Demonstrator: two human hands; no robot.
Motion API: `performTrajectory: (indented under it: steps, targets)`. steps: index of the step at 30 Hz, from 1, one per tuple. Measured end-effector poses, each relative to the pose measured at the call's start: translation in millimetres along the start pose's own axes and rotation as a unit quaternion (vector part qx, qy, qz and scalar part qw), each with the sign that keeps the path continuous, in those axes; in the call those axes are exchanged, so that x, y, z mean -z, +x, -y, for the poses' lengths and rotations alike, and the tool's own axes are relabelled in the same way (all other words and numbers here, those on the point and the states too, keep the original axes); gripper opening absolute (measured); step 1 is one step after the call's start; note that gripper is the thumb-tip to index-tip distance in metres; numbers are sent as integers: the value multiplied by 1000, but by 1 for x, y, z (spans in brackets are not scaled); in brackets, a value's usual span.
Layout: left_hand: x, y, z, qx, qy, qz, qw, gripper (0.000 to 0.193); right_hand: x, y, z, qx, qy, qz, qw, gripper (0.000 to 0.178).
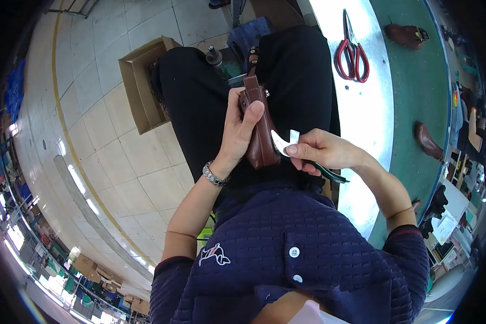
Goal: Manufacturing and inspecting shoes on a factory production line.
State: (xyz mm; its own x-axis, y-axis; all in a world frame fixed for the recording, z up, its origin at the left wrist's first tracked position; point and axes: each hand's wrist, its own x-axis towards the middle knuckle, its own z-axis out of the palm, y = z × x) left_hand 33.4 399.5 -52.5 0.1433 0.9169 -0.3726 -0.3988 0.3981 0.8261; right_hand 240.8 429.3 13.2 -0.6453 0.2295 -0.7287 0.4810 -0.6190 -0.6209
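Observation:
My left hand (242,123) is wrapped round a brown leather shoe (263,141) above my lap, its thumb lying along the upper. A small metal stud shows on the shoe's side near the far end. In my right hand (324,151), pinched between thumb and fingers, is a curved knife (279,143) with a pale, hooked blade and a dark green handle. The blade's tip points at the shoe's right side; whether it touches is hard to tell. A small white tab (294,136) stands up beside the thumb.
Red-handled scissors (352,56) lie on the shiny metal ledge (364,113) at my right. Beyond it, brown shoes (406,35) stand on a green belt (410,92). An open cardboard box (140,92) sits on the tiled floor, left of my legs. A dark bottle (214,56) stands between my knees.

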Motion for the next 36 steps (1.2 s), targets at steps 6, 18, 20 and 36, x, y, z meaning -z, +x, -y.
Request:
performTrajectory:
  steps: [6,18,20,36]
  targets:
    - [1,-5,5,-23,21,-17,999,51,-3,-2,22,7,-222,4,975,60]
    - [1,1,9,-46,9,-30,998,45,-54,-10,6,54,-341,-214,914,57]
    - [1,4,5,-20,-3,-40,999,47,-61,-6,-3,123,-419,-321,840,56]
    - [5,0,9,-42,39,12,998,46,-4,4,14,1,-116,14,993,64]
